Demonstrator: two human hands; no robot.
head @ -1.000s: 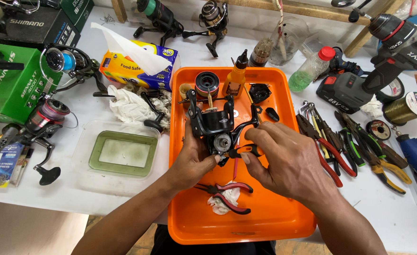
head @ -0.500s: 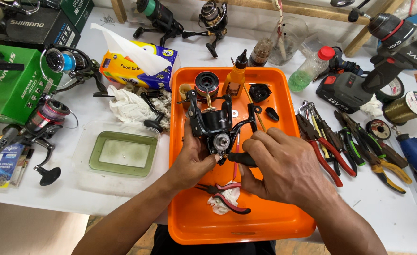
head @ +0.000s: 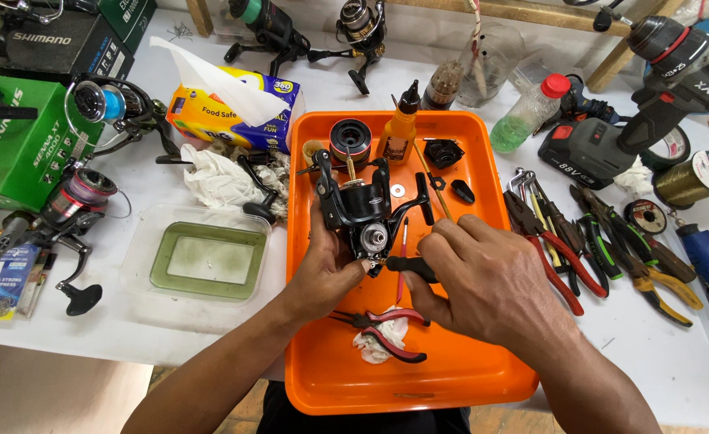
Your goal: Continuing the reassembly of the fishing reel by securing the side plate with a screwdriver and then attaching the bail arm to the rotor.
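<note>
Partly stripped, a black spinning reel body (head: 360, 210) showed a silver bearing on its open side above an orange tray (head: 467, 366). The left hand (head: 328, 269) cupped it from below, fingers curled around the frame, while the right hand (head: 483, 277) pinched a black-handled screwdriver (head: 409, 266) against it.

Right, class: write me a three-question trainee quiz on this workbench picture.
1. True or false: the left hand grips the black reel body.
2. The right hand holds: A pliers, B a dark-handled tool, C the bottle?
3. What lies on the orange tray nearest the person?

Key: 1 true. 2 B. 3 red-handled pliers on a white wad.
</note>
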